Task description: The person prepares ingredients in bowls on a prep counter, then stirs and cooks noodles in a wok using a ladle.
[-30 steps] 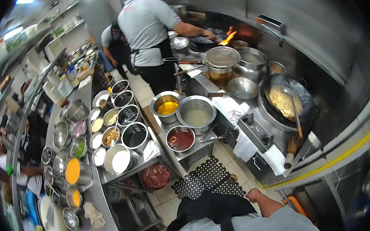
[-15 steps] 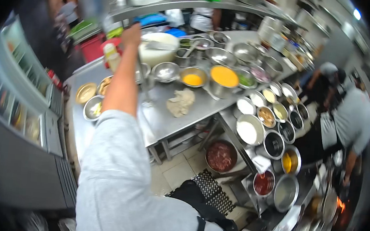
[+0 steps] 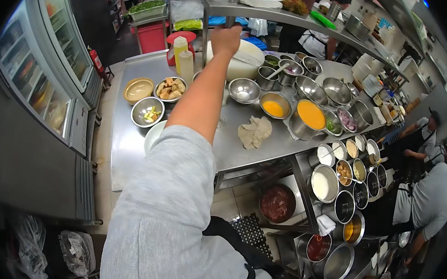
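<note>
My left arm reaches forward across the steel counter. At its end my left hand is closed around the upright metal post just under the overhead shelf; my forearm hides most of the post. Right beside the hand stands a large white tub of pale liquid with a flat utensil across it. Two squeeze bottles are to its left. Below the tub sit an empty-looking steel bowl and a bowl of orange liquid. A crumpled beige cloth lies near the counter edge. My right hand is out of view.
An overhead shelf spans the counter. Bowls of bread pieces and cut vegetables stand at left. Below is a pot of raw meat. Several sauce containers line the right. A co-worker bends there; fridges stand left.
My view has swung left, so the counter and my arm appear further right and more of the fridges shows. My left hand stays at the shelf post.
</note>
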Demonstrator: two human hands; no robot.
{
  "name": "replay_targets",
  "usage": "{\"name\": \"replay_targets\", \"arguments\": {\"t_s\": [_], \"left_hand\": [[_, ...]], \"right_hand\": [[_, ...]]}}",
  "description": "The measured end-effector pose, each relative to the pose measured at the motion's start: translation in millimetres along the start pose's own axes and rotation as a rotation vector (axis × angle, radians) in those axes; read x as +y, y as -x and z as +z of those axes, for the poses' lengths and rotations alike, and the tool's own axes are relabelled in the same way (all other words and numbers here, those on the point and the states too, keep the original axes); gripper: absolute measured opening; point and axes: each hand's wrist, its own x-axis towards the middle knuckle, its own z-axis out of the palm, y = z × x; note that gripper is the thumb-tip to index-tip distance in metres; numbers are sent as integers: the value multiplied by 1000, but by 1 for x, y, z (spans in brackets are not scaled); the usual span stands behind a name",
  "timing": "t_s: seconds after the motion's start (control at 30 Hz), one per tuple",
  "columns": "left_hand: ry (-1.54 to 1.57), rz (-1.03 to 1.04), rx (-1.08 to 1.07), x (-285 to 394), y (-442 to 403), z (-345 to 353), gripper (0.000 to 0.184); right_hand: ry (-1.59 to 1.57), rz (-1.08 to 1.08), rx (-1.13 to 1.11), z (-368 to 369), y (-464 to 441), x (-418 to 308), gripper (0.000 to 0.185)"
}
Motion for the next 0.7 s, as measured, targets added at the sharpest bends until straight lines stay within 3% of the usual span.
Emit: {"name": "replay_targets", "arguments": {"t_s": [0.1, 0.17, 0.27, 0.33, 0.37, 0.43, 0.5, 0.57, 0.6, 0.7], "left_hand": [[43, 28, 28, -3, -1, 3, 39], [26, -61, 36, 9, 6, -2, 39], [-34, 15, -57, -16, -6, 5, 41], [-53, 149, -276, -35, -15, 5, 48], [-59, 145, -279, -34, -17, -9, 48], [-33, 99, -689, -26, -12, -62, 46], [46, -4, -668, -53, -21, -118, 46], [-67, -47, -723, -120, -49, -172, 47], [-240, -137, -747, -167, -61, -195, 43], [-810, -1, -667, -249, -45, -260, 30]], "right_hand": [[16, -8, -6, 10, 2, -9, 29], [32, -16, -8, 19, 6, -17, 28], [57, -43, -8, 34, 11, -35, 28], [84, -90, 8, 43, 15, -50, 28], [107, -126, 18, 48, 18, -57, 28], [185, -288, 44, 57, 13, -76, 27], [250, -539, 85, 72, -1, -104, 27], [180, -704, 70, 90, 8, -161, 27], [56, -658, -18, 105, 53, -219, 30], [-39, -502, -232, 148, 147, -360, 40]]}}
